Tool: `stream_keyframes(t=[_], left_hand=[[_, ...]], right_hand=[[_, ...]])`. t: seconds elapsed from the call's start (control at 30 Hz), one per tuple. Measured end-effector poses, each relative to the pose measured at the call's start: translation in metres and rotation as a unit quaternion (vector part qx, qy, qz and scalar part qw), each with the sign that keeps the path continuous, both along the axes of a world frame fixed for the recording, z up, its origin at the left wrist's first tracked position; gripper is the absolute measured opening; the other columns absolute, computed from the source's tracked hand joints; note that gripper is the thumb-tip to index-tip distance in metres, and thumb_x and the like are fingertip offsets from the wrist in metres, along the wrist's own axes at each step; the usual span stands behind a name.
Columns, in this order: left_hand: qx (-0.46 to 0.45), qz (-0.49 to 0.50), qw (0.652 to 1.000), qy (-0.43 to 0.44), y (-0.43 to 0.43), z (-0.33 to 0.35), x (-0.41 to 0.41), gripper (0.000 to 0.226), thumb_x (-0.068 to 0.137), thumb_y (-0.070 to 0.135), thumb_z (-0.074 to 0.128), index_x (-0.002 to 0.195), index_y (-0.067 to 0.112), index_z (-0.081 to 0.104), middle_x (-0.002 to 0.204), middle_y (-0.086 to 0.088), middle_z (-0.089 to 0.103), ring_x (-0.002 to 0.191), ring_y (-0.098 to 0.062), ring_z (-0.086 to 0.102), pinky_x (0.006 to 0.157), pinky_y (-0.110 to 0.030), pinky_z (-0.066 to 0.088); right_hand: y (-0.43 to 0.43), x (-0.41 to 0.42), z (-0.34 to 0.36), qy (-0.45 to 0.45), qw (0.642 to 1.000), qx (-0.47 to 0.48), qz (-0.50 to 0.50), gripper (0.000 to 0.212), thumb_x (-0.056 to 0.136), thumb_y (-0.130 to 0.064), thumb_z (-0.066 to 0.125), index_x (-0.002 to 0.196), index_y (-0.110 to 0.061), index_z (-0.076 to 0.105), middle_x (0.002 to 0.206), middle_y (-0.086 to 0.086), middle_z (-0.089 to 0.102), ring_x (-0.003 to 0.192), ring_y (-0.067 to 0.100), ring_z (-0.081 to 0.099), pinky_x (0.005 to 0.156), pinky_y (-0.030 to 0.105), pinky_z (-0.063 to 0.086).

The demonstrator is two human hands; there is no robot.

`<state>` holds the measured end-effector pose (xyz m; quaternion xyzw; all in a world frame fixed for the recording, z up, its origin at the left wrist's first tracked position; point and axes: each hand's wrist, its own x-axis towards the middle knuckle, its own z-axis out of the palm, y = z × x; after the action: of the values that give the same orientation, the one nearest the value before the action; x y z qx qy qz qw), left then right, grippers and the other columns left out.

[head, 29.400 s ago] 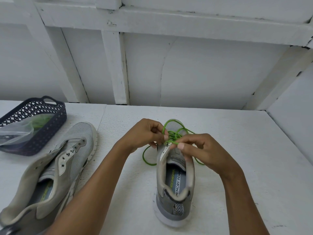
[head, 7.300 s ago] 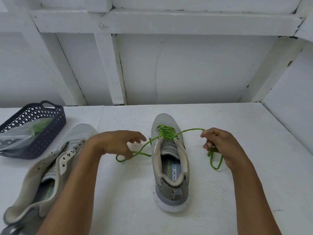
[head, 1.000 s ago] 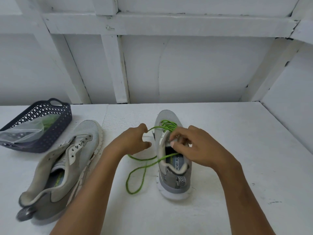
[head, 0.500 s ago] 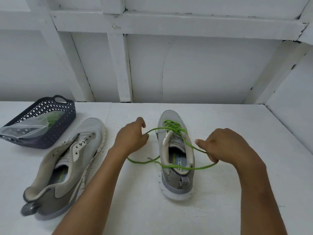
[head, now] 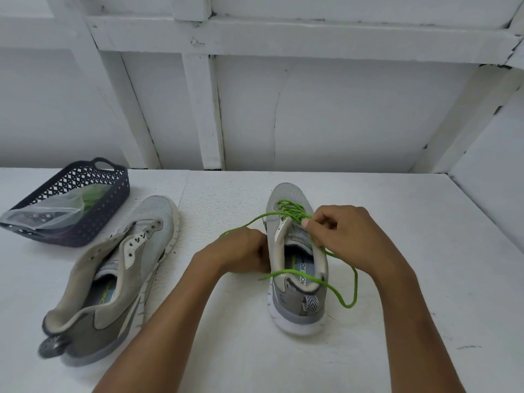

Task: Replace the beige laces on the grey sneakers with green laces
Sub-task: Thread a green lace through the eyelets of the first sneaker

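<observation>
In the head view, nearest, a slack loop of the green lace (head: 351, 303) is laid across the heel opening of the laced sneaker (head: 295, 319), whose long axis points away. One strand is clenched in the left hand (head: 241, 252), just beside the collar. The other is pinched by the right hand (head: 348, 239) above the top eyelets, and this hand is judged nearer the coming knot.

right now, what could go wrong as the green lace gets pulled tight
Slack in the green lace drapes across the opening of the sneaker and loops beside its heel, so it may snag there. Both the left hand and right hand grip lace, and neither seems to pin the sneaker, so a hard pull might tip it.
</observation>
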<state>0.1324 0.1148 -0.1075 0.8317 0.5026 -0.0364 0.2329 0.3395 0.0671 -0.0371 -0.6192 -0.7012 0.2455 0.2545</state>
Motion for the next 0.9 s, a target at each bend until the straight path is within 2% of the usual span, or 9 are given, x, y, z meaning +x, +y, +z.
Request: stream_keyframes(t=[0.13,0.3,0.4,0.47,0.53,0.6,0.67,0.77,0.9], left_hand=[[0.015,-0.008,1.000,-0.008,-0.002,-0.002,-0.002,0.027,0.083,0.029,0.065,0.063,0.030,0.047,0.063,0.015,0.050,0.067,-0.015,0.048,0.065,-0.028,0.042],[0.038,0.012,0.999,-0.037,0.001,0.005,-0.009,0.026,0.087,0.014,0.058,0.068,0.030,0.052,0.069,0.015,0.054,0.075,-0.018,0.054,0.065,-0.029,0.044],[0.023,0.099,0.980,-0.170,0.007,0.020,-0.018,0.013,0.093,0.010,0.056,0.083,0.018,0.058,0.076,0.007,0.067,0.069,-0.011,0.065,0.065,-0.033,0.055],[0.032,0.115,0.969,-0.216,0.009,0.032,-0.021,0.013,0.095,0.014,0.060,0.086,0.023,0.059,0.077,0.009,0.070,0.067,-0.005,0.062,0.063,-0.030,0.053],[0.020,0.096,0.978,-0.183,0.011,0.040,-0.022,0.008,0.095,0.023,0.064,0.095,0.029,0.059,0.080,0.012,0.068,0.073,-0.007,0.060,0.066,-0.029,0.049],[-0.003,0.067,0.994,-0.082,0.011,0.040,-0.022,0.018,0.091,0.035,0.069,0.106,0.030,0.061,0.085,0.011,0.064,0.078,-0.010,0.057,0.066,-0.026,0.046],[-0.023,0.058,0.998,-0.026,0.011,0.034,-0.024,0.014,0.088,0.035,0.072,0.099,0.026,0.069,0.079,0.009,0.061,0.068,-0.010,0.056,0.059,-0.023,0.045],[-0.050,0.076,0.995,-0.042,0.010,0.030,-0.031,0.008,0.090,0.030,0.070,0.083,0.027,0.071,0.064,0.011,0.061,0.050,-0.003,0.050,0.050,-0.016,0.040],[0.015,0.106,0.994,0.010,0.013,0.029,-0.038,0.005,0.090,0.022,0.067,0.092,0.023,0.072,0.077,0.013,0.060,0.076,-0.010,0.056,0.059,-0.020,0.040]], right_hand=[[0.005,-0.006,-0.006,-0.002,1.000,0.004,-0.022,0.031,0.091,-0.046,0.061,0.070,-0.025,0.068,0.049,-0.010,0.054,0.051,0.006,0.047,0.054,0.026,0.040],[0.008,-0.018,-0.007,-0.011,0.996,-0.007,-0.090,0.046,0.079,-0.070,0.062,0.070,-0.026,0.070,0.057,-0.009,0.053,0.060,0.010,0.051,0.056,0.028,0.038],[0.007,-0.023,-0.010,0.002,0.994,-0.023,-0.104,0.040,0.076,-0.067,0.066,0.071,-0.028,0.072,0.068,-0.011,0.064,0.067,0.008,0.058,0.057,0.028,0.044],[0.008,-0.023,-0.012,0.034,0.994,-0.047,-0.097,0.026,0.080,-0.054,0.070,0.071,-0.030,0.075,0.074,-0.013,0.070,0.075,0.008,0.063,0.067,0.032,0.055],[0.010,-0.023,-0.012,0.063,0.991,-0.073,-0.091,0.017,0.078,-0.042,0.071,0.069,-0.028,0.077,0.073,-0.011,0.072,0.078,0.012,0.066,0.074,0.038,0.058],[0.012,-0.022,-0.010,0.083,0.989,-0.089,-0.089,0.015,0.076,-0.033,0.071,0.066,-0.023,0.076,0.071,-0.005,0.072,0.079,0.019,0.068,0.073,0.040,0.057],[0.013,-0.020,-0.010,0.095,0.986,-0.095,-0.094,0.015,0.075,-0.028,0.071,0.064,-0.019,0.075,0.069,-0.003,0.071,0.080,0.022,0.069,0.071,0.039,0.057],[0.014,-0.014,-0.009,0.113,0.983,-0.098,-0.110,0.014,0.074,-0.026,0.072,0.065,-0.016,0.075,0.068,-0.001,0.071,0.073,0.020,0.067,0.069,0.038,0.056],[0.014,-0.006,-0.009,0.148,0.977,-0.107,-0.109,0.017,0.076,-0.019,0.071,0.069,-0.003,0.073,0.047,-0.009,0.055,0.050,0.006,0.047,0.050,0.022,0.040]])
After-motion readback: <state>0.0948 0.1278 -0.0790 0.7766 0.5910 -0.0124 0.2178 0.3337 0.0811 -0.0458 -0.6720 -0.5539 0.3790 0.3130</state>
